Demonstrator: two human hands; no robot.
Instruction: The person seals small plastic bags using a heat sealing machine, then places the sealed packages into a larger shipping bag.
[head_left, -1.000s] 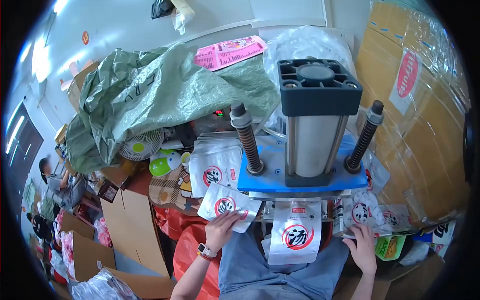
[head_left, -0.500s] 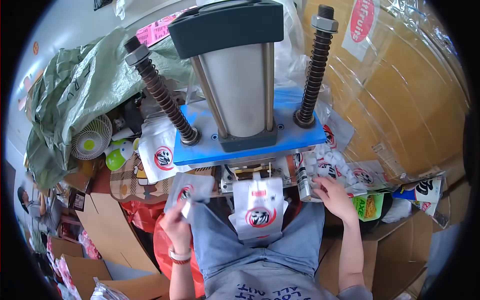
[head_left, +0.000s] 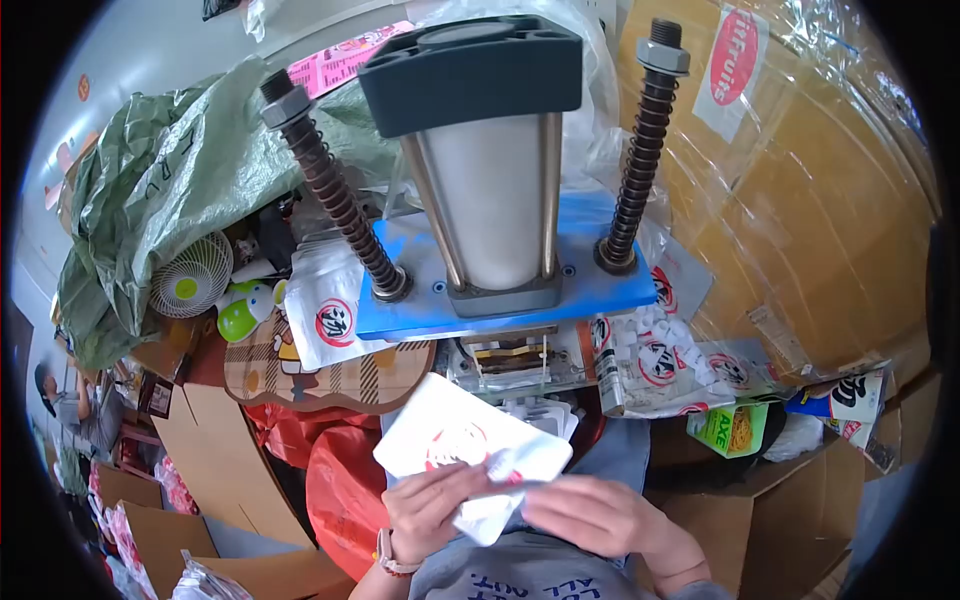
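White packaging point(head_left: 470, 435) meets two hands point(head_left: 432, 508) before one blue plate point(head_left: 510, 316).

My operator wears a gray T-shirt point(head_left: 540, 575) with short sleeves point(head_left: 703, 590); I can read "ALL OUT" in the dark blue capitals point(head_left: 580, 586) across it, though the lower frame edge cuts other letters off. Below are faded blue-gray trousers point(head_left: 626, 470). Both the left hand point(head_left: 432, 508) and the right hand point(head_left: 595, 515) are bare, the right one blurred. A pale strap point(head_left: 388, 556) with a reddish tint circles the left wrist point(head_left: 400, 562).
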